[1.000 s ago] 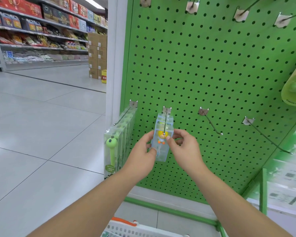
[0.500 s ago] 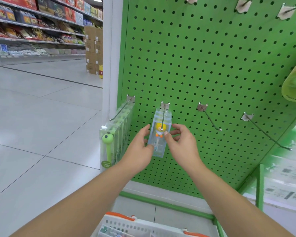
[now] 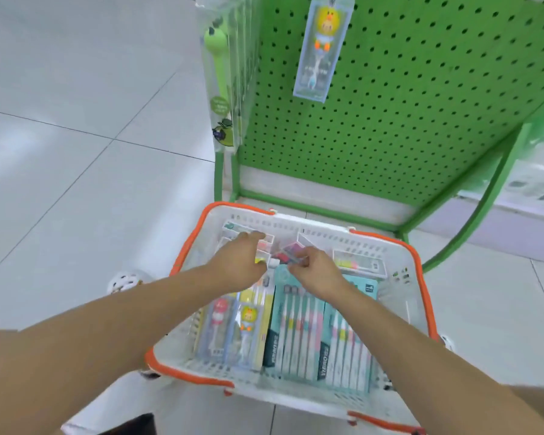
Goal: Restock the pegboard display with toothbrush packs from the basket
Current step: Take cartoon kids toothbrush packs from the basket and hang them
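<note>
A white basket (image 3: 401, 296) with an orange rim stands on the floor below the green pegboard (image 3: 421, 89). It holds teal multi-packs of toothbrushes (image 3: 299, 334), a duck pack (image 3: 248, 324) and a pink character pack (image 3: 219, 321). My left hand (image 3: 241, 259) reaches over clear packs at the basket's far side, fingers stretched out. My right hand (image 3: 316, 271) pinches a pink toothbrush pack (image 3: 288, 252) near the basket's middle. On the board a duck toothbrush pack (image 3: 322, 48) hangs alone, with a row of green frog packs (image 3: 222, 73) to its left.
A clear pack (image 3: 358, 262) leans on the basket's far right wall. The green tube frame (image 3: 471, 215) of the display curves down to the right of the basket. White tiled floor (image 3: 76, 152) spreads to the left. A lilac base (image 3: 500, 227) runs along the right.
Both hands let go of the duck pack, which now hangs on its hook. The view dropped to the basket, and both hands went down into it; the right one took a pink pack.
</note>
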